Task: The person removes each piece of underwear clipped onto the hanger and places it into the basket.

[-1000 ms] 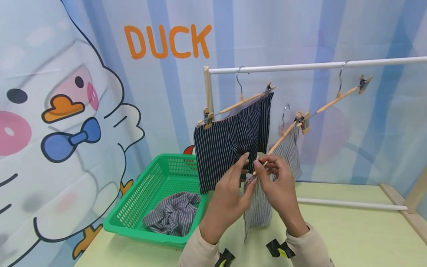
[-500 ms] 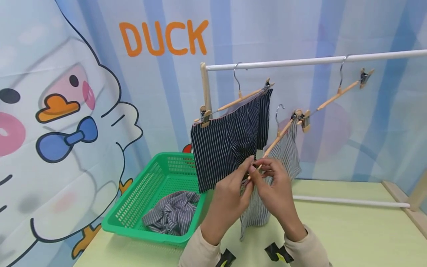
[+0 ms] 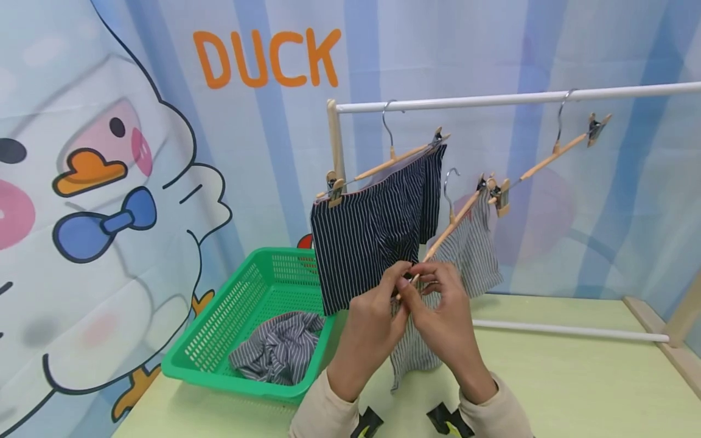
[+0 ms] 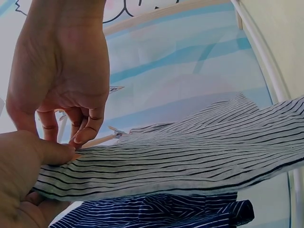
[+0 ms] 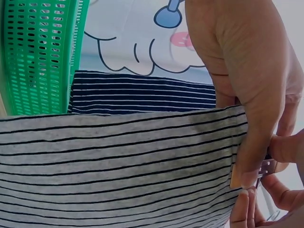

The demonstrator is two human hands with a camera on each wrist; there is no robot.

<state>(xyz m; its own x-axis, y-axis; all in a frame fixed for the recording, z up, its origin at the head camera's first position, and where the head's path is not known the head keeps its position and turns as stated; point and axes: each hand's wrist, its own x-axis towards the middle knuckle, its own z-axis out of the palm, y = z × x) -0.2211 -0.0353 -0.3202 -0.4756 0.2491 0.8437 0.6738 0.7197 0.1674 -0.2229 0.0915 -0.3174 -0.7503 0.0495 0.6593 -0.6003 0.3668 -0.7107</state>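
Observation:
Light-grey striped shorts (image 3: 465,255) hang from a wooden clip hanger (image 3: 453,225) held off the rail, its far end clipped to the cloth. My left hand (image 3: 369,325) pinches the near top corner of the shorts, the thumb lying on the cloth in the left wrist view. Close against it, my right hand (image 3: 445,319) pinches the hanger's near clip (image 5: 266,167) between thumb and fingers. Fingers of both hands cover most of this clip, so its grip on the cloth is partly hidden. Just behind hang dark striped shorts (image 3: 372,243) on another hanger.
A white rail (image 3: 493,100) carries the dark shorts' hanger and a bare clip hanger (image 3: 553,159) at right. A green basket (image 3: 181,371) at left holds a crumpled striped garment (image 3: 279,350). A lower white bar (image 3: 569,330) runs above the pale table (image 3: 575,377).
Both hands, the held hanger and the light-grey shorts have shifted slightly left. My fingers have drawn closer together around the near clip. The view has also moved a little.

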